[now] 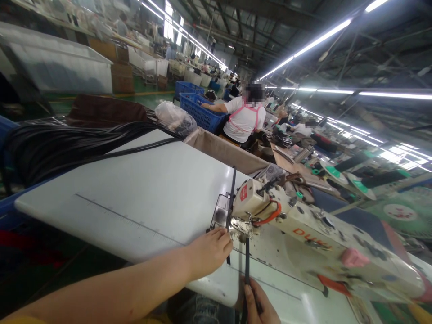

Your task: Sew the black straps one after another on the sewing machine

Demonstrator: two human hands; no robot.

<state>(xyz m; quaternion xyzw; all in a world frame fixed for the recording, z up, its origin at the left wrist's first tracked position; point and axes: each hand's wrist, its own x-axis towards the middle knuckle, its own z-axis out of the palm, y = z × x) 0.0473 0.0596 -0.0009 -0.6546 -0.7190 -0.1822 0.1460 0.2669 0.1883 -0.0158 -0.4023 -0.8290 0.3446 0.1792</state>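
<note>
A sewing machine [286, 225] with a cream-coloured head stands on the white tabletop [162, 180]. My left hand [214, 249] is beside the needle area, its fingers closed on a narrow black strap [232, 191] that runs past the metal plate [222, 209]. Lower down, at the table's front edge, my right hand [260, 302] pinches a black strap length [247, 261] hanging from under the machine head. Whether the two lengths are one piece I cannot tell. The needle itself is hidden.
A heap of long black straps [50, 148] lies at the left, with one end across the table. Behind the table are a fabric-lined trough [219, 150], blue crates [199, 110] and a seated person [245, 119]. Thread cones [364, 173] and a green fan [400, 213] are at right.
</note>
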